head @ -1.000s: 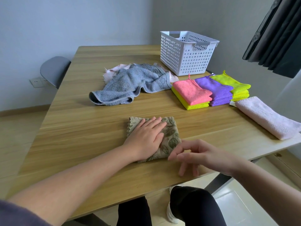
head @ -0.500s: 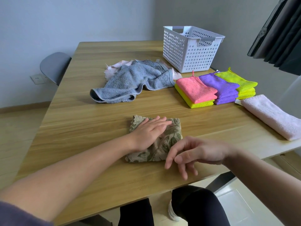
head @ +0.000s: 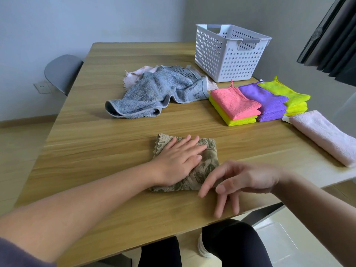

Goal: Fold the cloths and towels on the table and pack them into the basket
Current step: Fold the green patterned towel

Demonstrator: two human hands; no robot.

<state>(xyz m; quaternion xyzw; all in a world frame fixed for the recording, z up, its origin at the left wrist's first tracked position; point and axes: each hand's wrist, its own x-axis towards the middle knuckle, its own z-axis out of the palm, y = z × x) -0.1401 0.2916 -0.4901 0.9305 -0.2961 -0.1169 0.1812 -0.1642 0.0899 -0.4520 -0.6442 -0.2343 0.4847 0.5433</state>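
A crumpled grey towel (head: 154,93) lies toward the left of the bench (head: 96,151). Nearer, the left hand (head: 179,160) presses flat, fingers straight and together, on a folded leaf-patterned cloth (head: 209,164). Just right of it, the right hand (head: 240,182) hovers, fingers loosely spread, holding nothing. Beyond stand the white basket (head: 227,60), stacked microfiber cloths (head: 235,105) and a folded pink towel (head: 323,135).

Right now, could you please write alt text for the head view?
A left hand presses on a folded leaf-patterned cloth on a table; the right hand hovers beside it. Beyond lie a grey towel, folded cloths and a white basket.
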